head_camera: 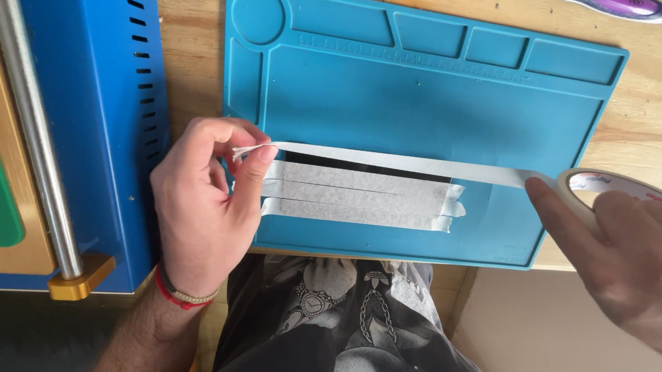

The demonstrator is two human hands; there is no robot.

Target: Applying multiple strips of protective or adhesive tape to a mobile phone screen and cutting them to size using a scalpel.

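Item: we are pinching a tape strip (395,163) end with our left hand (206,200); our right hand (637,254), at three o'clock, is gripping the tape roll (580,182) over the blue mat (430,100).

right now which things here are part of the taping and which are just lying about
In use: left hand pinching the stretched white tape strip; right hand on the cream masking tape roll; blue silicone work mat; laid tape strips.
Lying about: blue metal machine; purple object.
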